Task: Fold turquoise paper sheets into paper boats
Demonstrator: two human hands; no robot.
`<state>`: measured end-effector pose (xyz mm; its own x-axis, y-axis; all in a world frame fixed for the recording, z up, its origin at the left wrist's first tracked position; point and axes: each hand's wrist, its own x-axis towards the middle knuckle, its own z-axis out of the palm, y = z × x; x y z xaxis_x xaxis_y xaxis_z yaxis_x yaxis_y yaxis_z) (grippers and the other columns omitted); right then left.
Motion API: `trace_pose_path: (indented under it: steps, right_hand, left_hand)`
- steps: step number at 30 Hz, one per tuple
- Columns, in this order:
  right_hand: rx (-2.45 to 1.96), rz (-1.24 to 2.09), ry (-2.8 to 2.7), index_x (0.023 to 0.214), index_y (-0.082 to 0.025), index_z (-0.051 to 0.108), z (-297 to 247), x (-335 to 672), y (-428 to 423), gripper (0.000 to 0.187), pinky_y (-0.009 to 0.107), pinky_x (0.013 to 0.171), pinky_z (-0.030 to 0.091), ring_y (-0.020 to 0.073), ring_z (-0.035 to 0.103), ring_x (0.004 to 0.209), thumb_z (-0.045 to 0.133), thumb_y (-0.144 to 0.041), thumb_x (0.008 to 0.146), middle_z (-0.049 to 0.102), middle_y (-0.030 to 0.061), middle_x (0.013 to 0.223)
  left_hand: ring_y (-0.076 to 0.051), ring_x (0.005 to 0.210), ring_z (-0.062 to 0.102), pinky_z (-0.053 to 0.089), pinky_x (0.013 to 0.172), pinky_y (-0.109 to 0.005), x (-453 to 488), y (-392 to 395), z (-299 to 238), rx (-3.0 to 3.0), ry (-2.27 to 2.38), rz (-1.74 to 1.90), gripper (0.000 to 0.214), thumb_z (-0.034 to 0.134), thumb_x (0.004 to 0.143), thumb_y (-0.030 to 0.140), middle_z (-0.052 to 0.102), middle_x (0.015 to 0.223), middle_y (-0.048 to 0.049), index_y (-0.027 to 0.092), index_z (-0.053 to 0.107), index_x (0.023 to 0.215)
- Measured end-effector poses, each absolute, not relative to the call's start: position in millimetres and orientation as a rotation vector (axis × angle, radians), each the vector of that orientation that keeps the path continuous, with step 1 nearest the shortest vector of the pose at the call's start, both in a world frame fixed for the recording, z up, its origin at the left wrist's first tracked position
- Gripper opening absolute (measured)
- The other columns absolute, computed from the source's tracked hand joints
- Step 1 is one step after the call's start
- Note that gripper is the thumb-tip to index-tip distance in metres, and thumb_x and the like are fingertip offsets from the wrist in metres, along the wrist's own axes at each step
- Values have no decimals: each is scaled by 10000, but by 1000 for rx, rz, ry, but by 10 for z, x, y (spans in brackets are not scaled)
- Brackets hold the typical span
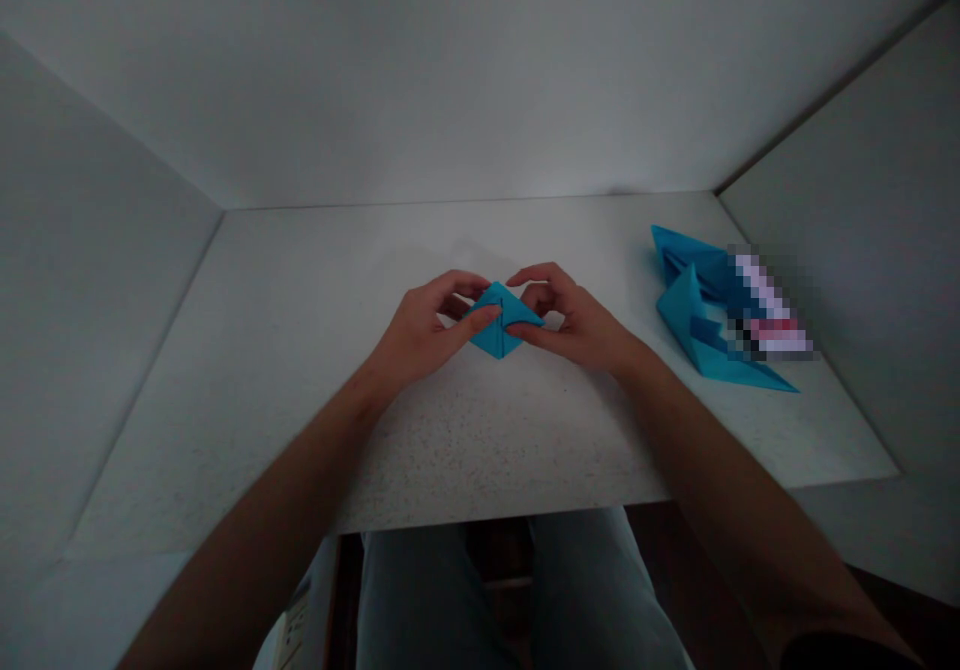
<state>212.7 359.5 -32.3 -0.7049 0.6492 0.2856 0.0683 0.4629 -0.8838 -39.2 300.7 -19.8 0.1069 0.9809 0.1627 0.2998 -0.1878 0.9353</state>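
Observation:
A small blue folded paper, diamond-shaped with a seam down its middle, is between my two hands over the middle of the white table. My left hand grips its left side, the thumb lying across the front near the seam and the fingers behind. On the right side, my right hand has its thumb against the front of the paper. Its index finger bends toward the top corner, and the other fingers curl behind.
Larger blue folded-paper pieces lie at the table's right, beside a blurred-out item. White walls enclose the table at the back and both sides. My legs are below the front edge.

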Motion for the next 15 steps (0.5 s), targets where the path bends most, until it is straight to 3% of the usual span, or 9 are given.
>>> trace_pose_path:
  steps: [4, 7, 9, 12, 15]
  right_hand:
    - [-595, 1302, -2128, 1484, -298, 490, -349, 2083, 3562, 517, 257, 658, 500, 136, 646, 768, 774, -366, 1058, 625, -60, 868]
    - [-573, 1251, -2088, 1424, -301, 535, -385, 2052, 3553, 379, 268, 669, 509, 128, 608, 731, 715, -370, 1097, 602, -63, 847]
    - [-566, 1202, -2061, 1320, -294, 594, -400, 2038, 3560, 267, 281, 694, 530, 129, 611, 745, 711, -386, 1097, 635, -40, 893]
    - [-653, 1188, -2008, 1158, -274, 664, -403, 2038, 3600, 192, 286, 677, 541, 131, 614, 739, 714, -447, 1090, 663, -14, 922]
    - [-769, 1263, -1826, 1147, -269, 690, -386, 2058, 3657, 281, 268, 611, 521, 125, 591, 686, 736, -534, 1064, 627, -30, 848]
  left_hand:
    - [-160, 785, 775, 577, 651, -233, -377, 3012, -198, 1633, 1272, 1092, 239, 788, 970, 451, 822, 867, -28, 213, 780, 977]
    - [-153, 759, 757, 584, 660, -240, -369, 3023, -237, 1618, 1271, 1104, 268, 798, 969, 473, 812, 842, -25, 209, 766, 932]
    - [-150, 739, 745, 573, 632, -234, -375, 3030, -260, 1615, 1290, 1135, 262, 795, 975, 472, 802, 842, -21, 213, 766, 999]
    - [-137, 752, 740, 597, 648, -245, -435, 3035, -249, 1731, 1308, 1197, 309, 735, 1015, 366, 821, 1053, -43, 242, 730, 1298]
    - [-199, 1080, 774, 667, 887, -348, -542, 3042, -202, 2100, 1234, 1198, 406, 682, 991, 207, 717, 1445, -109, 280, 722, 1388]
